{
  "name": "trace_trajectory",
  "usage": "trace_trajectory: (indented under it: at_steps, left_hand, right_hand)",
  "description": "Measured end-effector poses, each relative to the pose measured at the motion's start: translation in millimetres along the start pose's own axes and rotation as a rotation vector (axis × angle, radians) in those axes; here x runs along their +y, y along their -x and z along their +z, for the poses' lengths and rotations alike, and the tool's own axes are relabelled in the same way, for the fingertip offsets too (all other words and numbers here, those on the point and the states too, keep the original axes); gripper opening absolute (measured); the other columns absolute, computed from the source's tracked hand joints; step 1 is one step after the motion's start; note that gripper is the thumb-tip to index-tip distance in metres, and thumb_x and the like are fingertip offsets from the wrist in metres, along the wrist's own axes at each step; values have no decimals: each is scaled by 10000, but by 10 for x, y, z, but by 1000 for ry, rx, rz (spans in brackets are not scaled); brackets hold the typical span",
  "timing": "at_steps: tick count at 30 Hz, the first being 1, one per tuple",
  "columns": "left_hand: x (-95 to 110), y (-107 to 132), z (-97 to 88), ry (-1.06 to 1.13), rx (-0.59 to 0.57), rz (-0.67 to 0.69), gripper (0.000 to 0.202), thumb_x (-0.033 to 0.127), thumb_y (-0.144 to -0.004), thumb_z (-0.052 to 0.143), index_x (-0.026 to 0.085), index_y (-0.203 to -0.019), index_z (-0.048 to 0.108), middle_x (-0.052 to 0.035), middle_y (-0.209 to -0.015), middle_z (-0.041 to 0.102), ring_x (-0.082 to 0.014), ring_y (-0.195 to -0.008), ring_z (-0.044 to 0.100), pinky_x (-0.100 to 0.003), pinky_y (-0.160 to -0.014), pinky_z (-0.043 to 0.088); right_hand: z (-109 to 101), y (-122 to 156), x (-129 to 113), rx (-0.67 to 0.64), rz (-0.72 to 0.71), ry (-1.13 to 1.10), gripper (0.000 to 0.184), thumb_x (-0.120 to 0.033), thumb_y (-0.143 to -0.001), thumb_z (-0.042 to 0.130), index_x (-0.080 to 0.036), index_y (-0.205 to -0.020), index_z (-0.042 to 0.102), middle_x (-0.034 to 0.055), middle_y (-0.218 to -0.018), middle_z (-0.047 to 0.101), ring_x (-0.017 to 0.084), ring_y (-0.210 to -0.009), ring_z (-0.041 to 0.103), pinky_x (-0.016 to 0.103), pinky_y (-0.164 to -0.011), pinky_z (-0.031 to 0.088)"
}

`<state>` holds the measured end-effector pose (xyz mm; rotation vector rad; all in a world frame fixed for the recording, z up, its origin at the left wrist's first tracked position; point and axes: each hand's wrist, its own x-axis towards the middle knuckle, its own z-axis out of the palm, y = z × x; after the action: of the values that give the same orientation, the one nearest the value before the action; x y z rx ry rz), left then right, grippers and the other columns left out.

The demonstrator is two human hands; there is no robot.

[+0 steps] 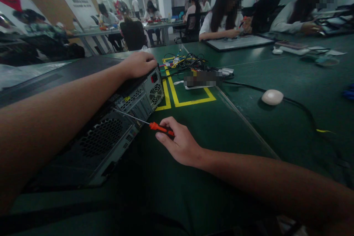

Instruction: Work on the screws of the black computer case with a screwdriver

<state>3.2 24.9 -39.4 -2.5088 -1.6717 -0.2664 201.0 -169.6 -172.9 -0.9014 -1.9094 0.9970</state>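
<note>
A black desktop computer case point(91, 143) lies on its side on the green table point(210, 155), its rear panel with vents and a fan grille facing me. My left hand point(139, 64) rests closed over the case's far top corner. My right hand point(179, 142) grips the orange handle of a screwdriver point(151, 124). Its thin metal shaft points left, with the tip against the rear panel of the case.
A tangle of cables and a power strip point(204, 73) lies past yellow floor-tape lines point(190, 99). A white mouse point(272, 97) with a black cable sits to the right. Several people sit at the far side and at other tables behind.
</note>
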Motion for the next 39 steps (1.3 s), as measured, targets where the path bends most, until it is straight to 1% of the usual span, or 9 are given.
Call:
trace_trajectory:
  at_steps: [3, 11, 14, 17, 20, 23, 28, 36, 39]
  left_hand:
    - [26, 11, -16, 0, -10, -7, 559, 385, -991, 366, 77, -1263, 746, -195, -1309, 728, -308, -1174, 662, -417, -1024, 486]
    - [13, 3, -10, -8, 0, -5, 541, 400, -990, 374, 108, -1243, 753, -169, -1301, 740, -305, -1171, 665, -410, -1017, 486]
    - [-4, -6, -5, -10, -1, 0, 542, 410, -988, 383, 109, -1240, 757, -170, -1291, 741, -301, -1153, 666, -408, -1014, 489]
    - [-5, -5, -5, -1, -4, -13, 543, 410, -986, 382, 115, -1247, 755, -162, -1292, 741, -289, -1154, 666, -393, -1015, 490]
    - [4, -2, -5, 5, -4, -13, 556, 415, -988, 375, 103, -1253, 752, -168, -1300, 736, -298, -1173, 666, -395, -1025, 487]
    - [12, -2, -8, 5, -7, -10, 562, 413, -991, 373, 89, -1251, 752, -183, -1302, 732, -312, -1183, 666, -406, -1030, 486]
    - [19, 4, -12, -7, -5, -9, 537, 392, -994, 382, 101, -1249, 754, -172, -1308, 735, -299, -1174, 664, -400, -1024, 484]
    - [0, 0, 7, 22, 9, -25, 521, 403, -990, 396, 133, -1238, 765, -149, -1291, 743, -295, -1170, 659, -405, -1034, 478]
    - [-18, -9, 10, 26, 8, -10, 533, 411, -989, 391, 122, -1232, 767, -164, -1274, 745, -306, -1158, 661, -416, -1016, 485]
  right_hand:
    - [-6, 4, -12, 8, -7, 3, 188, -376, -1018, 600, -216, -1117, 587, 16, -964, 651, 161, -772, 551, 319, -744, 428]
    - [6, -16, 15, 12, -43, -25, 196, -375, -1064, 557, -197, -1075, 637, 12, -912, 638, 168, -800, 580, 311, -753, 435]
    - [8, -26, 30, -4, -76, -28, 226, -358, -1094, 503, -187, -1087, 650, 18, -921, 635, 169, -823, 591, 313, -772, 434]
    - [5, -22, 32, -36, -64, -43, 242, -365, -1109, 452, -194, -1143, 621, 7, -893, 616, 163, -778, 573, 311, -744, 426]
    - [3, -11, 25, -55, -19, -58, 228, -380, -1065, 543, -212, -1218, 545, -12, -879, 606, 163, -744, 563, 312, -716, 419]
    - [1, -8, 10, -49, 18, -52, 243, -328, -980, 648, -230, -1152, 508, -19, -888, 604, 171, -756, 571, 320, -723, 429]
    - [5, -14, 3, -44, 19, -73, 152, -302, -997, 606, -226, -1099, 522, 1, -928, 616, 173, -774, 583, 335, -740, 451]
    - [22, -14, 28, -34, 11, -65, 160, -326, -1013, 606, -234, -1115, 525, -3, -929, 623, 172, -784, 595, 324, -736, 460]
    - [13, -15, 22, -37, 11, -57, 155, -323, -1016, 607, -234, -1117, 531, 0, -933, 627, 174, -787, 594, 324, -735, 457]
